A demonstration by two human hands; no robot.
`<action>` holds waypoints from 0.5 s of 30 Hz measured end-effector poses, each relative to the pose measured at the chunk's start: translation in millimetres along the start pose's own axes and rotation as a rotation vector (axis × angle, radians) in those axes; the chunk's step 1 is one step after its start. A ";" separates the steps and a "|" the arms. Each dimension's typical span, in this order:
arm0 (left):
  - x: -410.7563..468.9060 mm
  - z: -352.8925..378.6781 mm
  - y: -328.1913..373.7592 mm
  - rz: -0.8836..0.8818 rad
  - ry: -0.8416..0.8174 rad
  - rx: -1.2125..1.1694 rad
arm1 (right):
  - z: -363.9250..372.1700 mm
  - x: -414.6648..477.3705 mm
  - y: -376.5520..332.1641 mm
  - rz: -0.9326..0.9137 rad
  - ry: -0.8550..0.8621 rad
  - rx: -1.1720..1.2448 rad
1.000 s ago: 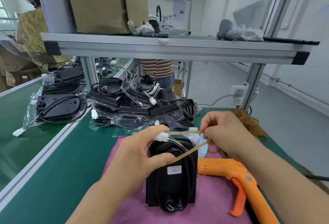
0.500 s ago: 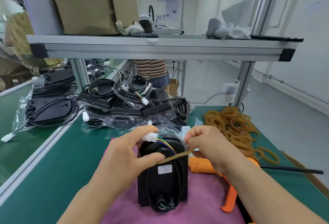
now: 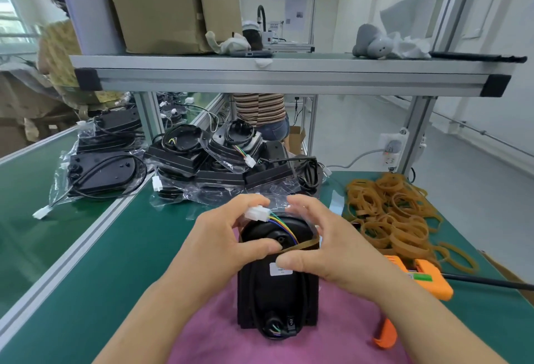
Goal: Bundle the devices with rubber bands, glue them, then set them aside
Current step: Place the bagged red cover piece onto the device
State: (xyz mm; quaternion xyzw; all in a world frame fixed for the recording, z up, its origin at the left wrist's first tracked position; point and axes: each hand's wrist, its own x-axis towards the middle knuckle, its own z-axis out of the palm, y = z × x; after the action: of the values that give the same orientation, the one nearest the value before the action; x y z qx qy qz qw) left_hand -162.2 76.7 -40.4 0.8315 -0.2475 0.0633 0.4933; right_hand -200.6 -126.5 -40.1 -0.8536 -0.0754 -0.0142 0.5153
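A black device (image 3: 277, 297) with a white label stands on a pink cloth (image 3: 219, 340) in front of me. My left hand (image 3: 222, 236) grips its upper left side, thumb pressed on the front, with the white connector (image 3: 255, 214) and coloured wires by its fingers. A tan rubber band (image 3: 303, 245) stretches across the device's top. My right hand (image 3: 320, 251) holds the device's right side with its thumb over the label, fingers at the band. An orange glue gun (image 3: 424, 279) lies to the right, partly hidden by my right forearm.
A heap of loose rubber bands (image 3: 393, 213) lies at the right on the green bench (image 3: 86, 277). Several bagged black devices (image 3: 219, 161) are piled behind, under an aluminium shelf (image 3: 289, 77). More bagged units (image 3: 101, 170) sit left of a rail. People work beyond.
My right hand has drawn in from the stretched-out band and now rests against the device's right side. The band has gone from pulled taut to the right to lying across the device top.
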 end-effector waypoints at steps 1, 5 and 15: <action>0.2 -1.2 0.0 -0.011 -0.014 -0.012 | 4.2 3.5 -0.2 -0.018 -0.012 0.012; 3.1 -10.4 -9.4 -0.121 -0.084 -0.306 | 6.8 7.1 3.9 -0.086 -0.026 0.097; 9.0 -8.1 -38.1 -0.352 -0.069 -0.960 | 12.3 6.2 9.3 -0.117 -0.005 0.172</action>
State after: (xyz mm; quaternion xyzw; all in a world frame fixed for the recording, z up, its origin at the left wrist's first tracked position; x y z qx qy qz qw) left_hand -135.3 95.3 -63.2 0.5420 -0.1212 -0.1691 0.8142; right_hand -193.8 -119.2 -53.4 -0.8005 -0.1273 -0.0354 0.5846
